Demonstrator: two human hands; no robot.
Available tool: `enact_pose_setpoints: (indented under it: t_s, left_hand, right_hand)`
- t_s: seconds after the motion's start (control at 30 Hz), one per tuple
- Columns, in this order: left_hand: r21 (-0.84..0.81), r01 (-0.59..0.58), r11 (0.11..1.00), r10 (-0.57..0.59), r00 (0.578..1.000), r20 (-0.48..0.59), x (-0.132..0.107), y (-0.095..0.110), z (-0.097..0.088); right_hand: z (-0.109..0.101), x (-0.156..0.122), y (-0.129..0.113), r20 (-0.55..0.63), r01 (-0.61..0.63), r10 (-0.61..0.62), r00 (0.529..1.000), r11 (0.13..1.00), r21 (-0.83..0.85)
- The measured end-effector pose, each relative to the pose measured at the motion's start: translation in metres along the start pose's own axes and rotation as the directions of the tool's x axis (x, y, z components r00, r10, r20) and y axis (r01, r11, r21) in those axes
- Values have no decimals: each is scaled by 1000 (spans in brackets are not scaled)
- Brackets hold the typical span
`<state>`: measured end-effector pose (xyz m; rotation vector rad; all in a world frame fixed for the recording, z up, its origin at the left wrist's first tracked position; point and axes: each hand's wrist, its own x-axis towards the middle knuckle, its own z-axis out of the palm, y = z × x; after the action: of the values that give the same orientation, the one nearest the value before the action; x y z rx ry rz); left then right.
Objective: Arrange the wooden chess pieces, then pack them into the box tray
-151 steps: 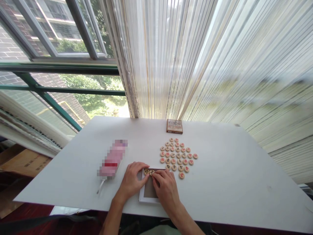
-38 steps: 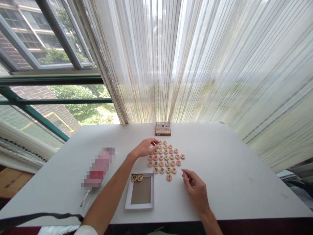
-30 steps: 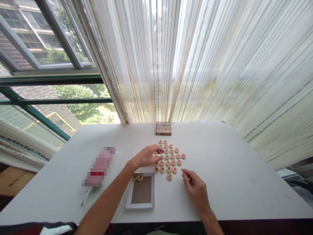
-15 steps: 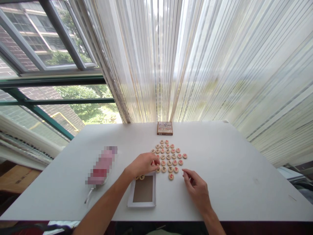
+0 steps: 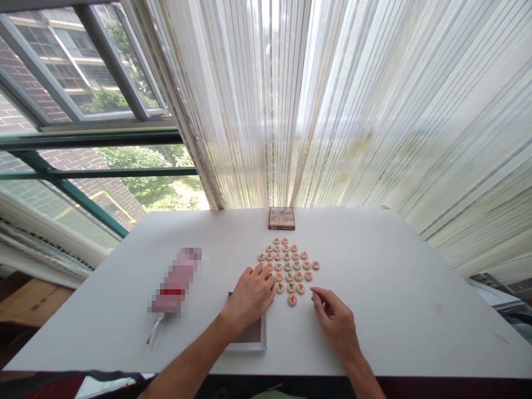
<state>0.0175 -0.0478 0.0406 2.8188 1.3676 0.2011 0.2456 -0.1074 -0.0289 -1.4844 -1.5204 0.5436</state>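
A sheer striped curtain point(image 5: 332, 111) fills the upper centre and upper right of the frame. Below it a white table point(image 5: 394, 299) spans the lower half, while a grey-framed window point(image 5: 106, 55) takes the upper left. Left of centre lies a pink pixelated object point(image 5: 177, 282), its long axis slanting from lower left to upper right, with a pale strap point(image 5: 153, 331) at its lower end.

The shallow white tray point(image 5: 263, 332) lies at lower centre, its longer sides seeming to run up and down the frame; much of it is covered by the person. The left hand point(image 5: 251, 293) arches over its upper part, back upward, the forearm rising from the bottom edge and the fingers bent toward the upper right. Whether they pinch anything cannot be told. The right hand point(image 5: 334, 316) is near the lower right of the cluster, pointing to the upper left, loosely curled, with thumb and forefinger slightly apart.

A flat brown box point(image 5: 281, 218) lies at the table's far edge, wider left to right. Smallest are the round pieces point(image 5: 288, 266), grouped at centre, red and black characters facing up; one red-marked piece point(image 5: 292, 300) sits lowest.
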Motion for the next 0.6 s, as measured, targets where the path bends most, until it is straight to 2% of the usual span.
enact_pose_setpoints:
  t_s: [0.6]
  left_hand:
    - [44,75,996,-74,997,-25,-6,7,7]
  right_hand:
    - [0,0,1,1,9,-9,1000,1000,-5]
